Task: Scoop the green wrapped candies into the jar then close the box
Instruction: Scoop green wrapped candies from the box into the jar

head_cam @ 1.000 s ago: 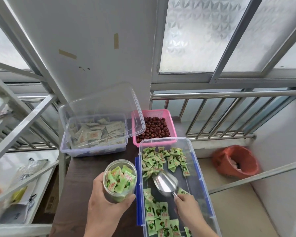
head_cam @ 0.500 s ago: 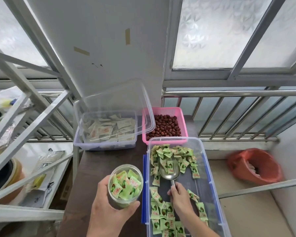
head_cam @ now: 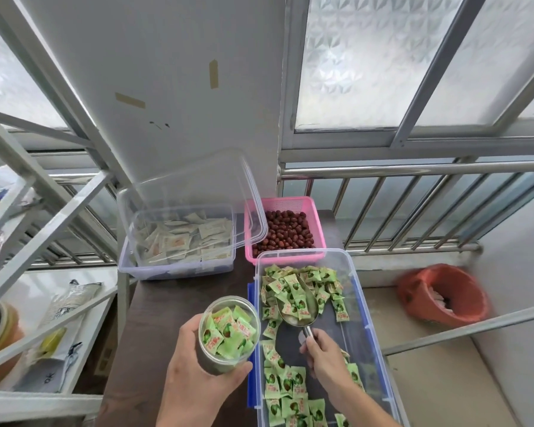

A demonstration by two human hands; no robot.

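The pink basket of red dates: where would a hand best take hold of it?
Likely by the pink basket's flared rim, at the right wall, coming from the right. The clear lid overhangs its left side and the candy box butts against its near edge.

- The left hand [head_cam: 198, 368] is raised from the lower edge of the view, its forearm bare, with the fingers curled round the far side of the jar [head_cam: 228, 337] and the thumb pressed across the near side, so the jar is held upright.
- The right hand [head_cam: 324, 357] is reached forward from the lower right, palm turned down, with the fingers closed on the handle of the metal scoop [head_cam: 296, 306].
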